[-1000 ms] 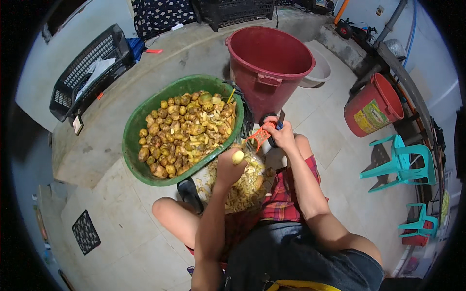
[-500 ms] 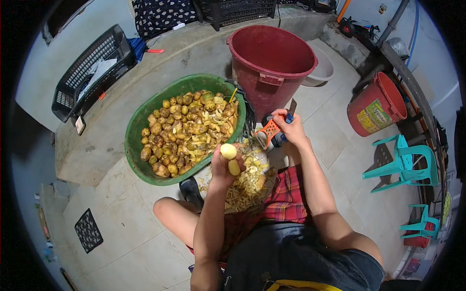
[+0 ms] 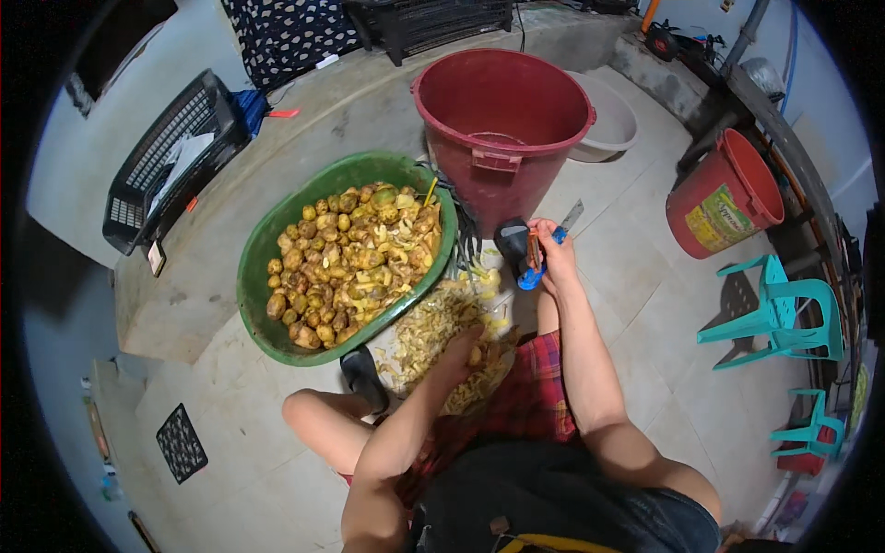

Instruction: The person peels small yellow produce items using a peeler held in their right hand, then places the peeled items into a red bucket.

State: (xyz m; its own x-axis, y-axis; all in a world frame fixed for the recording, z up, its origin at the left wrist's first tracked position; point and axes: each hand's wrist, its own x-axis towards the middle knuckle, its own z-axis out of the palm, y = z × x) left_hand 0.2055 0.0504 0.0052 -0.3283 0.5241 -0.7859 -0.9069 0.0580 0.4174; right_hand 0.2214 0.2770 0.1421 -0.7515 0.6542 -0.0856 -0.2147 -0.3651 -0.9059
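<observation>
My left hand [image 3: 456,358] is low over the heap of peels [image 3: 429,327] between my legs. Its fingers curl downward, and a yellowish-brown lump shows at their edge; the grip is mostly hidden. In my right hand [image 3: 551,249], raised beside the big red bin, are an orange peeler [image 3: 534,247] and a knife [image 3: 572,215]. The knife's blade points up and away, and its blue handle sticks out below the fingers. A green tub [image 3: 346,355] full of unpeeled potatoes [image 3: 309,249] stands to the left, with loose peels over its right part.
Beyond the heap stands a large red bin [image 3: 502,157], with a pale basin [image 3: 604,120] behind it. A smaller red bucket [image 3: 724,198] and green plastic chairs [image 3: 779,313] are to the right. A black crate [image 3: 175,152] rests on the concrete ledge [image 3: 304,120]. Black footwear [image 3: 362,378] is by the tub.
My left hand has dropped from beside the tub down to the peels; the two peeled potatoes it held are out of sight. My right hand has turned, tilting the knife and peeler.
</observation>
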